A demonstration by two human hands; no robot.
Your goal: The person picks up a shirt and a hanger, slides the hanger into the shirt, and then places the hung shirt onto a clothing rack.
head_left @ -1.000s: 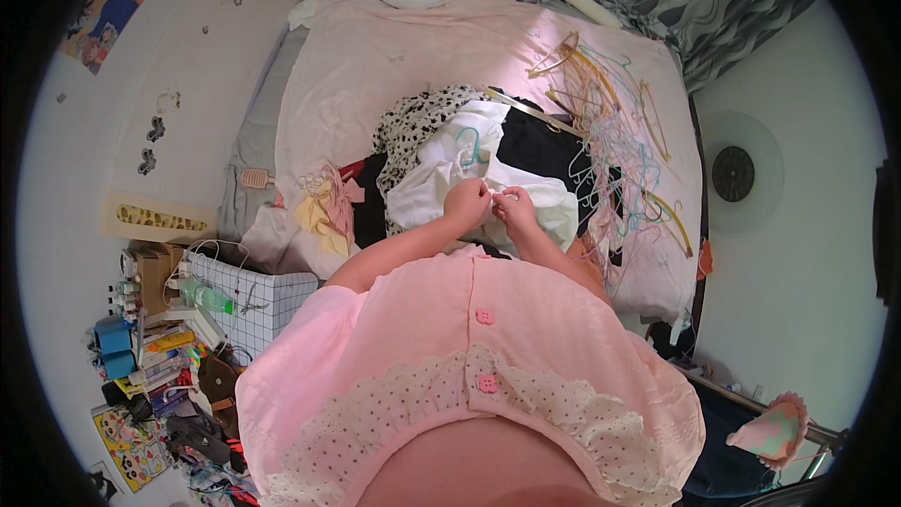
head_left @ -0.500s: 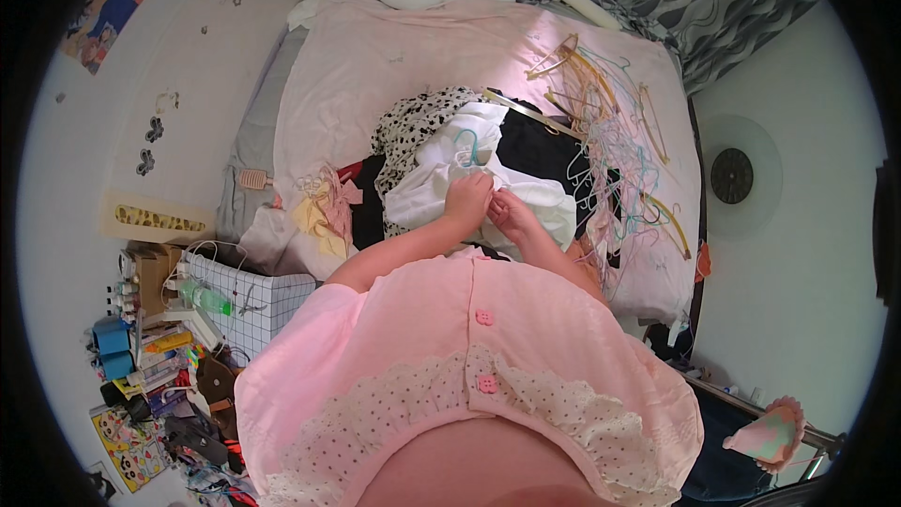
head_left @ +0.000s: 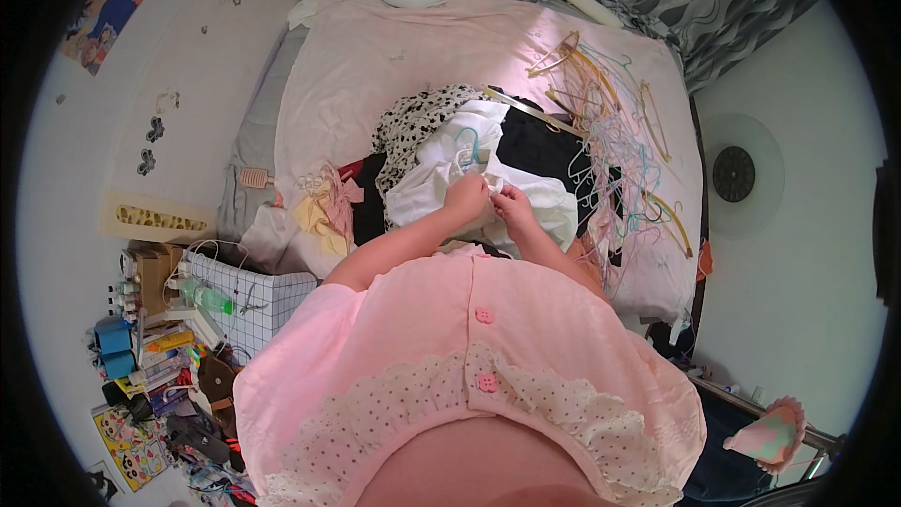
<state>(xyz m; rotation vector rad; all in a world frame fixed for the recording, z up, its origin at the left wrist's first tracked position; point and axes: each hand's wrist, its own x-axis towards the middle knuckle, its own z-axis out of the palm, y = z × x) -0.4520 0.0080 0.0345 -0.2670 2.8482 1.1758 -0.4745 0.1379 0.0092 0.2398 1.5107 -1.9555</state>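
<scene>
A white garment point(head_left: 422, 183) lies spread on the bed in front of me, with a light blue hanger point(head_left: 468, 143) showing at its upper part. My left hand point(head_left: 466, 197) is closed on the garment near its middle. Close beside it, my right hand point(head_left: 512, 206) pinches the white cloth with thumb and fingers. The exact bit of cloth between the fingertips is too small to make out. Beneath and around the white garment are a black-and-white patterned cloth point(head_left: 413, 122) and a black garment point(head_left: 537, 145).
Tangled hangers point(head_left: 615, 155) heap on the right of the pink bed sheet point(head_left: 347, 56). Small yellow and pink clothes point(head_left: 328, 211) lie at the left, with a pink hairbrush point(head_left: 254, 177) beyond. A checked box point(head_left: 272, 305) and a cluttered shelf stand at lower left.
My right hand has shifted slightly up and turned, its fingertips now drawn a little apart from the left hand. The left hand stays nearly in place on the white garment.
</scene>
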